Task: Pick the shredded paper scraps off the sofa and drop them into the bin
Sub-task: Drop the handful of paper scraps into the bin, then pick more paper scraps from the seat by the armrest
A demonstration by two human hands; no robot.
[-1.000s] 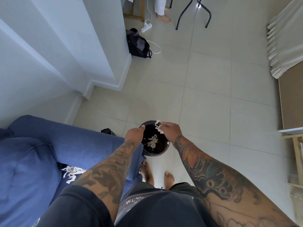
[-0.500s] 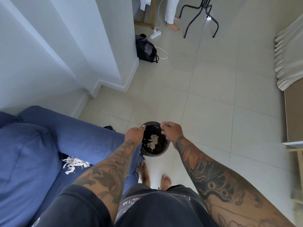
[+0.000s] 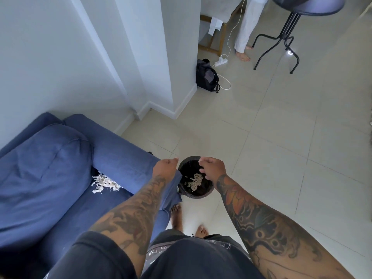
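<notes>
A person in dark shorts is standing barefoot on the tiled floor [image 3: 281,150], both tattooed forearms reaching forward over a small black bin [image 3: 207,193]. The left hand [image 3: 165,168] is hovering just left of the bin's rim, above the sofa arm, with its fingers curled into a loose fist; nothing is showing inside it. The right hand [image 3: 213,169] is hanging directly over the bin's opening, fingers bent downward and a little apart, and nothing is visible between them. Inside the bin, against its black liner, a clump of shredded paper [image 3: 194,181] is lying.

To the left, the blue sofa [image 3: 50,178] is taking up the lower corner, and a pile of white paper scraps [image 3: 104,184] is resting on its seat where the back cushion meets the armrest, well apart from the bin.

Farther off, a dark backpack [image 3: 206,76] is leaning against the white wall corner, with a white power strip [image 3: 221,61] and cord beside it. Beyond that, another person's bare feet and white trousers are showing next to a black-legged stool [image 3: 285,35].
</notes>
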